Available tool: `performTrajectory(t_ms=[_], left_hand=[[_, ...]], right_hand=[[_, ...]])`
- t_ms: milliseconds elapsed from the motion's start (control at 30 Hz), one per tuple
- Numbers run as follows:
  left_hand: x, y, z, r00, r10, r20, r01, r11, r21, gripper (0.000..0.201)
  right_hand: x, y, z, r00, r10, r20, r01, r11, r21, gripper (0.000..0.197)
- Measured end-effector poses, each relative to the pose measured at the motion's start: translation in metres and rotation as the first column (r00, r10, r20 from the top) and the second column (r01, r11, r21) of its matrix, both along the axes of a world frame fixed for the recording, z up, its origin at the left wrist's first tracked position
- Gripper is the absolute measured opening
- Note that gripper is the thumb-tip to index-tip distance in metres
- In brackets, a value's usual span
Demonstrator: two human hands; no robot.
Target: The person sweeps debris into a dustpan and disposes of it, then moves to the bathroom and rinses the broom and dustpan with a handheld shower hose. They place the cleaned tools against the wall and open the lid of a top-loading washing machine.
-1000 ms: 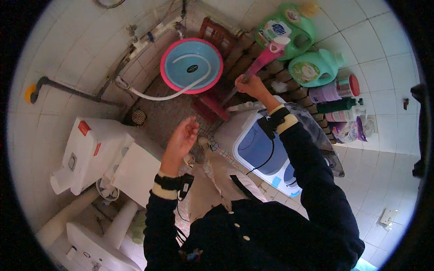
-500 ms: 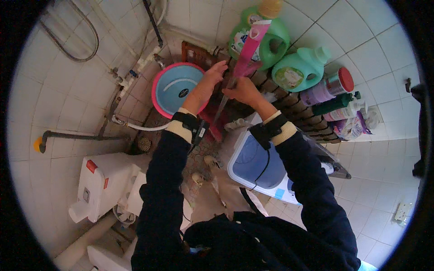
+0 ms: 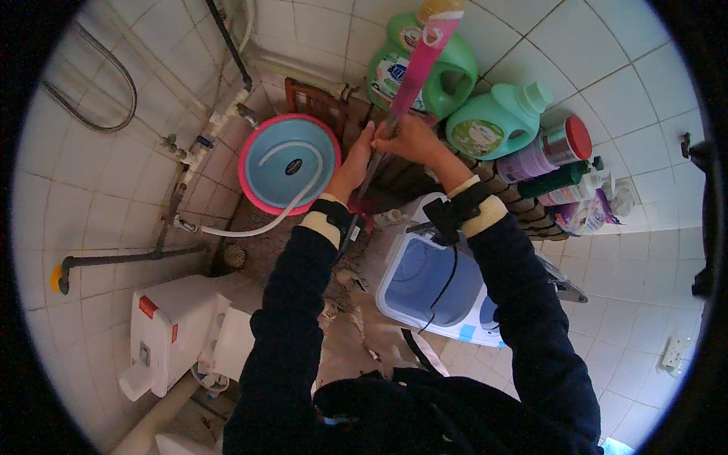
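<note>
A long pole [image 3: 419, 73] with a pink upper grip, a hanging hole at its top and a thin greyish shaft stands slanted in front of me. Its lower end shows pink near the floor, mostly hidden behind my left wrist, so its kind is unclear. Just below the pink grip, my right hand [image 3: 413, 142] is closed round the shaft. My left hand [image 3: 354, 161] has its fingers against the same shaft, close beside the right hand and slightly lower; they look closed on it.
A blue basin with a pink rim [image 3: 255, 191] holds a white hose, left of my hands. Green detergent jugs [image 3: 478, 125] and other bottles line the right wall. A twin-tub washing machine [image 3: 390, 292] stands below my right forearm; a white toilet [image 3: 171, 322] is at left.
My left hand has come down from beside the pole, where its fingers were spread, and now meets the shaft. My right hand stays on the shaft. The view has shifted slightly.
</note>
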State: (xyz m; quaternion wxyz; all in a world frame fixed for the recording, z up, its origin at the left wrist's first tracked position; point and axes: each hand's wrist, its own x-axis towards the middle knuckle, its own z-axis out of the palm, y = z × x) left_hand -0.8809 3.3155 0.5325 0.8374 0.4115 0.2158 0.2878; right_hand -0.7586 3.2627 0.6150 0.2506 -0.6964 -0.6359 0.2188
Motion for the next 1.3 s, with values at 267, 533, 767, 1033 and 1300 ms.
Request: performTrajectory(t_ms=[267, 533, 767, 1033, 1300], left_hand=[[0.021, 0.011, -0.004, 0.974, -0.198, 0.106, 0.206, 0.977, -0.064, 0.061], [0.027, 0.000, 0.021, 0.988, -0.155, -0.012, 0.155, 0.988, 0.023, 0.075], [0.010, 0.002, 0.022, 0.987, -0.143, 0.076, 0.148, 0.986, -0.075, 0.065], [0.004, 0.006, 0.000, 1.000, -0.002, -0.021, 0.000, 0.995, -0.104, 0.059], [0.006, -0.005, 0.008, 0.984, 0.162, 0.079, -0.159, 0.986, -0.046, 0.048]], right_hand=[[0.020, -0.002, -0.018, 0.978, -0.004, -0.208, 0.000, 1.000, -0.016, 0.037], [0.026, -0.001, -0.018, 0.972, 0.026, -0.234, -0.003, 0.995, 0.097, 0.034], [0.011, 0.000, -0.011, 0.947, 0.107, -0.302, -0.095, 0.994, 0.054, 0.030], [0.007, 0.006, -0.021, 0.950, 0.212, -0.228, -0.201, 0.977, 0.074, 0.027], [0.002, 0.005, -0.021, 0.908, 0.243, -0.343, -0.229, 0.970, 0.081, 0.020]])
